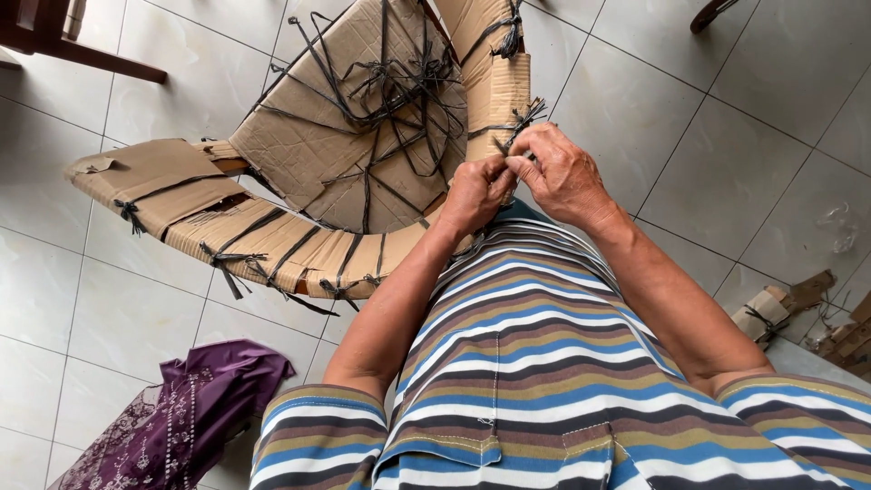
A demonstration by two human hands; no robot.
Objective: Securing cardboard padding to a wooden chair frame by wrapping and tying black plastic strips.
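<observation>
Fingers of left hand (pixel 474 192) and right hand (pixel 561 172) pinch a black strap knot (pixel 519 122) on the cardboard-wrapped chair arm (pixel 497 82), best cinched tight against the cardboard.

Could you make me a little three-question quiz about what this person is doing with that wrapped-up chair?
1. True or false: both hands work at a black strap knot on the chair's cardboard-wrapped arm.
2. What lies on the tiled floor at lower left?
A. a purple cloth
B. a red bucket
C. a green hose
3. Fill in: the cardboard wrapped round the chair is tied on with black ____.

Key
1. True: the left hand and right hand meet with fingertips pinching at the knot.
2. A, the purple cloth.
3. Straps, thin and knotted in several places.
</observation>
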